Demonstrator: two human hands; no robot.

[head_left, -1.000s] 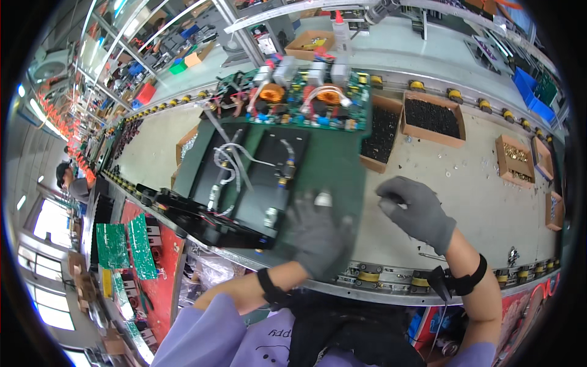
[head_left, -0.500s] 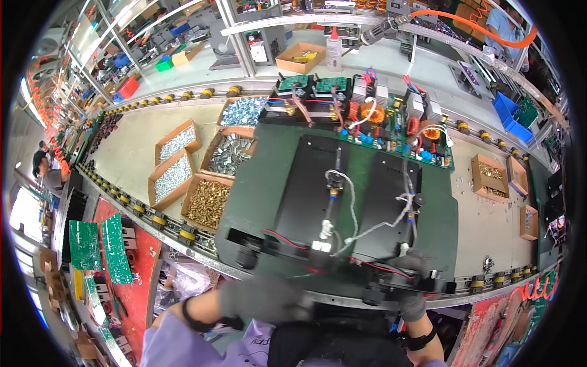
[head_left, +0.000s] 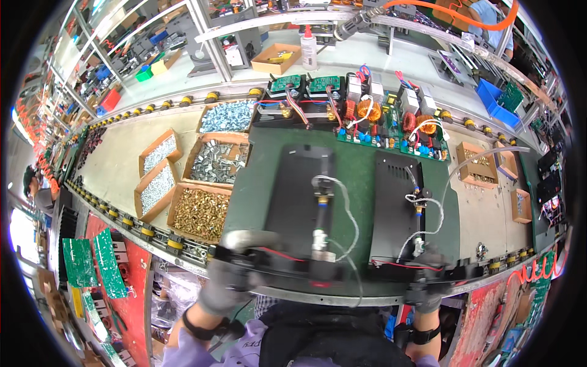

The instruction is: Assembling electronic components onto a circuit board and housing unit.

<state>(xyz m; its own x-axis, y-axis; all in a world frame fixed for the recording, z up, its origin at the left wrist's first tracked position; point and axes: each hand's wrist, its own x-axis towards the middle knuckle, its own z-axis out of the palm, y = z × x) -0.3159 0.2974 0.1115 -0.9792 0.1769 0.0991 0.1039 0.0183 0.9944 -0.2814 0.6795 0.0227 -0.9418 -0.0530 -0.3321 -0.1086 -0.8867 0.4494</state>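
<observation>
Two black metal panels, a left panel (head_left: 290,202) and a right panel (head_left: 391,208), lie side by side on a green board (head_left: 358,214). Each carries a slim fitting with a white braided wire and a red wire near its raised close end. My left hand (head_left: 229,281), in a grey glove, is closed round the near left corner of the left panel, slightly blurred. At the near right end of the right panel, my gloved right hand (head_left: 424,284) grips its raised edge; its fingers are partly hidden. A clear thin tube (head_left: 455,177) arcs above the right panel.
Behind the panels stand green circuit boards (head_left: 391,131) with coils and heatsinks. To the left sit boxes of brass fittings (head_left: 199,214), metal clips (head_left: 215,160) and bluish screws (head_left: 226,116). Small parts boxes (head_left: 477,164) stand right. A power screwdriver (head_left: 354,25) hangs overhead.
My left hand has come up from below the edge and taken hold of the left panel. The panels have moved apart, and their white wires no longer cross.
</observation>
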